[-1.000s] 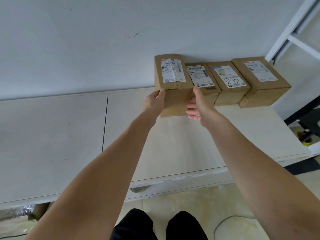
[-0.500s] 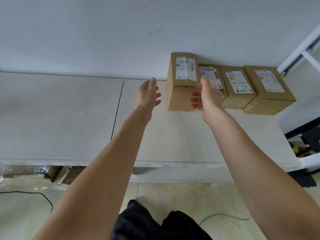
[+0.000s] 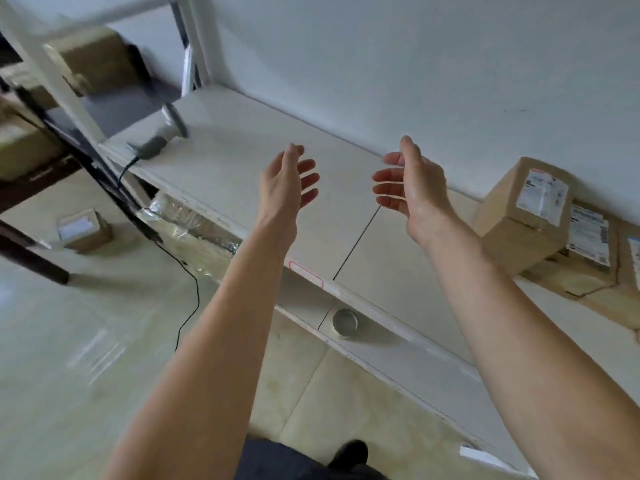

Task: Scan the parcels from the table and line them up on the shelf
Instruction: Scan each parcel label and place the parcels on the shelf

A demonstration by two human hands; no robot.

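Note:
Brown cardboard parcels with white labels stand in a row against the wall on the white shelf (image 3: pixel 242 157). The nearest parcel (image 3: pixel 519 216) is at the right, and a lower second parcel (image 3: pixel 588 258) sits beside it. My left hand (image 3: pixel 287 181) and my right hand (image 3: pixel 408 181) hover over the bare middle of the shelf, palms facing each other, fingers relaxed, holding nothing. A grey barcode scanner (image 3: pixel 162 136) lies on the shelf's far left end with its black cable (image 3: pixel 187 271) trailing down to the floor.
More brown boxes (image 3: pixel 93 64) sit on a rack at the upper left, and a small box (image 3: pixel 85 230) lies on the floor. A dark table leg (image 3: pixel 31 258) slants across the left. A round metal knob (image 3: pixel 344 322) shows under the shelf edge.
Both hands have come off the leftmost parcel and drawn back, empty. The view has swung left, so the parcels now sit at the right edge and the scanner has come into sight.

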